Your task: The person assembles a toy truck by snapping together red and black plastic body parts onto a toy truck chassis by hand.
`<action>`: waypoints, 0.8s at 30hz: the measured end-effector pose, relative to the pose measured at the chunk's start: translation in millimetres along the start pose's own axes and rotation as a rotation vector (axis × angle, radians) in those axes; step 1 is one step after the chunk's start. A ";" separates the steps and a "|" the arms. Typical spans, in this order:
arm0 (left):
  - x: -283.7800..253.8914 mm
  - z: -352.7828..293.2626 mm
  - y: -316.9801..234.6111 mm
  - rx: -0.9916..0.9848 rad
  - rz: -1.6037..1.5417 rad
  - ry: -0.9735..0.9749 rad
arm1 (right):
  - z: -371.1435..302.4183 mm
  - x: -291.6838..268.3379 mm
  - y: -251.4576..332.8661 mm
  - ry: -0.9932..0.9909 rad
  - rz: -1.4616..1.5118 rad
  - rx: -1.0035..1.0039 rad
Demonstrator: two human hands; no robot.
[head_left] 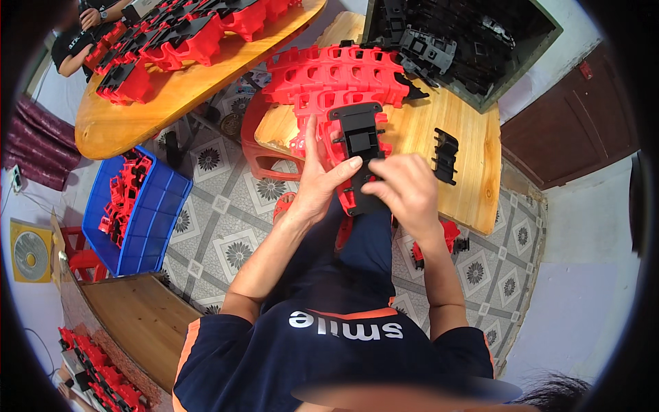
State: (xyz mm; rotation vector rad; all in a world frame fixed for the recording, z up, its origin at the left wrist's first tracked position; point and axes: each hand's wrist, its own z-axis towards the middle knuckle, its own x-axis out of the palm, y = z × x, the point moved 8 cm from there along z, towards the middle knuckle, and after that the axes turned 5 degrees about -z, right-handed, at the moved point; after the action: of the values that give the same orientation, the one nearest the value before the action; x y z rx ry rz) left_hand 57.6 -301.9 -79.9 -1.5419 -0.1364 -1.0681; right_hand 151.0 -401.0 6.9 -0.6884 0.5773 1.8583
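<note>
A molded plastic part, with a black top piece (360, 130) over a red shell, is held upright before me. My left hand (317, 180) grips it from the left, thumb laid across the black front and index finger stretched up along the side. At the right side of the part is my right hand (408, 191), slightly blurred, its fingers curled in against the black piece. Whether a small piece sits between those fingertips is hidden. Just beyond, rows of red plastic shells (329, 69) are lined up on the wooden table (473, 192).
A loose black piece (445, 156) lies on the table at right. Behind it stands a dark bin (473, 51) of black parts. A blue crate (141, 213) with red parts sits left, below another wooden table (103, 134). A person (72, 51) stands at far left.
</note>
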 end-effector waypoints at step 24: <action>-132.5 -382.0 -356.0 1.635 0.479 -1.171 | 105.6 156.1 114.1 0.286 1.319 0.205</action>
State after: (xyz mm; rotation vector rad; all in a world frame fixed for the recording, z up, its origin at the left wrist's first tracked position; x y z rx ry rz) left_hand -444.2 -453.2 45.0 -0.3694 -1.0602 0.5225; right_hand -24.1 -269.4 -15.7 -0.4268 1.6594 2.8164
